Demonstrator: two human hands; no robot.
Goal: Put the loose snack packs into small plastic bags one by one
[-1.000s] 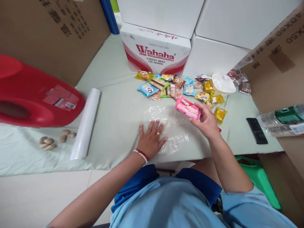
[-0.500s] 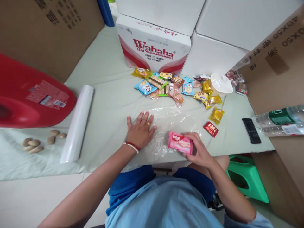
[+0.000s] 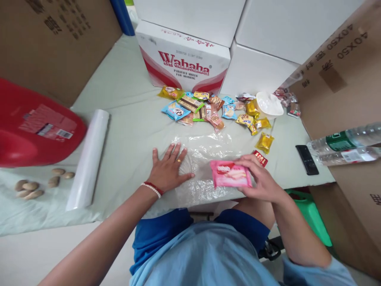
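My left hand lies flat with fingers spread, on the left edge of a clear plastic bag laid on the cloth. In my right hand is a pink pack of wafers, gripped by its right end and held over the bag's right part. Its printed face is turned up toward me. Just beyond my right fingers lies a small red packet, partly covered by them. Several wrapped snacks are heaped behind the bag, and a yellow packet sits to the right.
A white plastic roll, a red jug and several brown stone-like pieces are at left. A Wahaha carton stands behind the snacks. A white bowl, a black phone-like object and plastic bottles are at right.
My right hand has turned the wafer pack so more of its front shows, and moved it slightly right, over part of the red packet. My left hand stays flat. The whole view has shifted slightly.
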